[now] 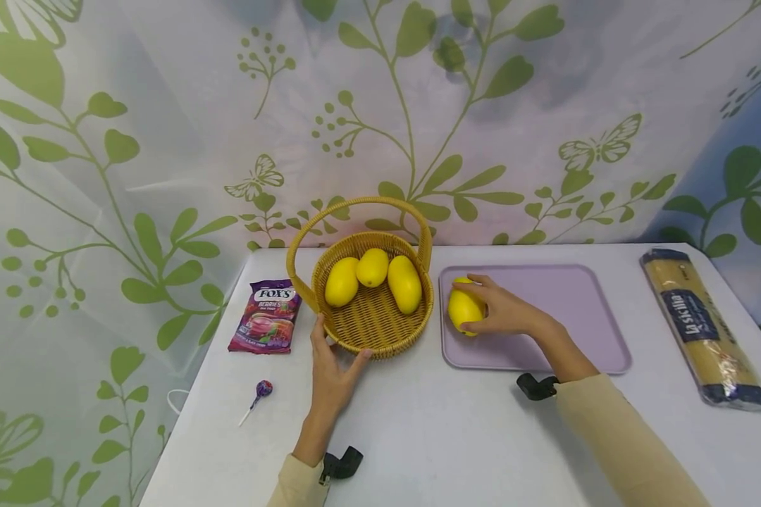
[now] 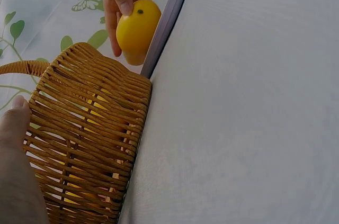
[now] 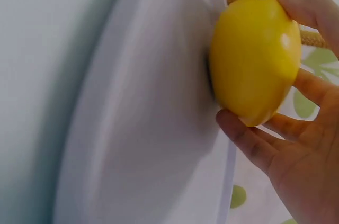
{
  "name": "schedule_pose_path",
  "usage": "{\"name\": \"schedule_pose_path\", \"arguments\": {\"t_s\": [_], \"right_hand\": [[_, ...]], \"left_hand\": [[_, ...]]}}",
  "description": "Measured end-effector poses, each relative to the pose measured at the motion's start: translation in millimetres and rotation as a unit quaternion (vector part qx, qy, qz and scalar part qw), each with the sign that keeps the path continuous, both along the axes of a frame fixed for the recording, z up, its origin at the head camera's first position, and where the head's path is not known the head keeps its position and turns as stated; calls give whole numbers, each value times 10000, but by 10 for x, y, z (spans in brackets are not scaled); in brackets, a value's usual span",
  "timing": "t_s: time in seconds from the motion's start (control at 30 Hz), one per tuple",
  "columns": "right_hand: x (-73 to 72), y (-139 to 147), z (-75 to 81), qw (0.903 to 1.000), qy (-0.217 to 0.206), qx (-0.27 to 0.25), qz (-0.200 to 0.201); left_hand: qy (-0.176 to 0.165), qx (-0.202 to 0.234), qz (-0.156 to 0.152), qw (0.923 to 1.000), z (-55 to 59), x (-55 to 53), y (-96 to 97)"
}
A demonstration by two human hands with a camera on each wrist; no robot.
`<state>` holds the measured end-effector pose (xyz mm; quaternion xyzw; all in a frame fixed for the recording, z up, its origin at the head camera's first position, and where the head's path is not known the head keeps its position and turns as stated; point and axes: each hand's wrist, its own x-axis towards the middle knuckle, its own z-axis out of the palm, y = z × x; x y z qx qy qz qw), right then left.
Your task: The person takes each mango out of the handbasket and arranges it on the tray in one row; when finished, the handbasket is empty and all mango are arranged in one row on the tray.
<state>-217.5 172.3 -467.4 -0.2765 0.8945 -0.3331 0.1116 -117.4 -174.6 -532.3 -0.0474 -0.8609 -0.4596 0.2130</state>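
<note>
1. Nearest the right-wrist camera, a yellow mango [image 3: 257,60] is pinched between the thumb and fingers of the right-hand grip [image 3: 312,155]; its smooth, rounded body is presumably pressed from opposite sides so that rolling is prevented.
2. The fruit is held at the left end of the lilac tray [image 1: 577,320]; whether the tray is touched cannot be told. A stray roll would likely be checked by the raised rim.
3. Against the near-left side of the wicker basket [image 1: 377,327], the left-hand grip [image 1: 333,377] is set with thumb and fingers spread apart, probably so that the light basket is steadied.
4. Inside it, three more mangoes [image 1: 372,267] are grouped toward the back and sides, where support is likely given by the wall; the arched handle [image 1: 363,201] is left upright.
5. Farther out on the white worktop [image 1: 431,436], a Fox's Berries candy bag [image 1: 263,320] and a lollipop [image 1: 263,388] are placed left of the basket, and a pasta pack [image 1: 704,327] is laid flat right of the tray, apart from both grips.
</note>
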Motion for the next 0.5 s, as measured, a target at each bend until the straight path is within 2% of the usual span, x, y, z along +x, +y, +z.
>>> {"name": "schedule_pose_path", "arguments": {"t_s": [0.13, 0.5], "right_hand": [[16, 45, 45, 10000, -12, 80, 10], [29, 56, 16, 9999, -43, 41, 107]], "left_hand": [[-2, -21, 18, 10000, 2, -4, 2], [-47, 26, 27, 10000, 6, 1, 8]]}}
